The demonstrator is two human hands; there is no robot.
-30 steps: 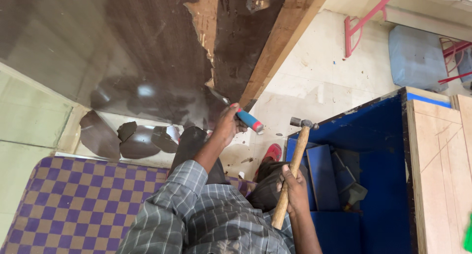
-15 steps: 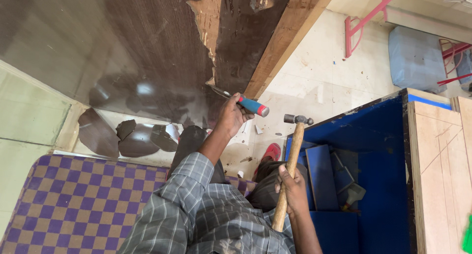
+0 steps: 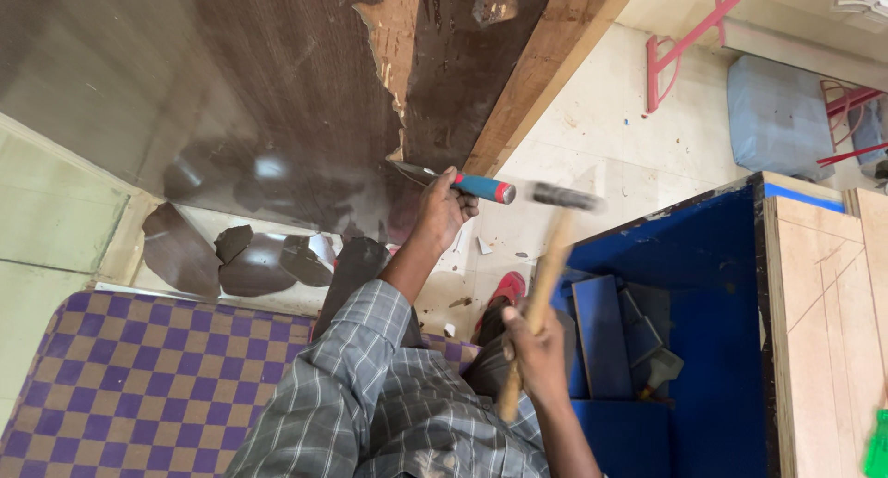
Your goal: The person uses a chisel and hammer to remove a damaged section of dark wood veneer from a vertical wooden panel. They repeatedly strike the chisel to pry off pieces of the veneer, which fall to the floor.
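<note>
- The left hand is closed around the blue-and-red handle of a chisel, whose metal tip rests against the dark brown panel where its veneer has broken away.
- The right hand is clamped on the wooden shaft of a hammer; its blurred head sits just beside the chisel's end.
- A pale wooden beam runs beside the panel.
- Dark veneer scraps lie below on the floor, which is pale tile scattered with chips.
- A blue box holds loose pieces on the right.
- A purple checkered mat lies lower left.
</note>
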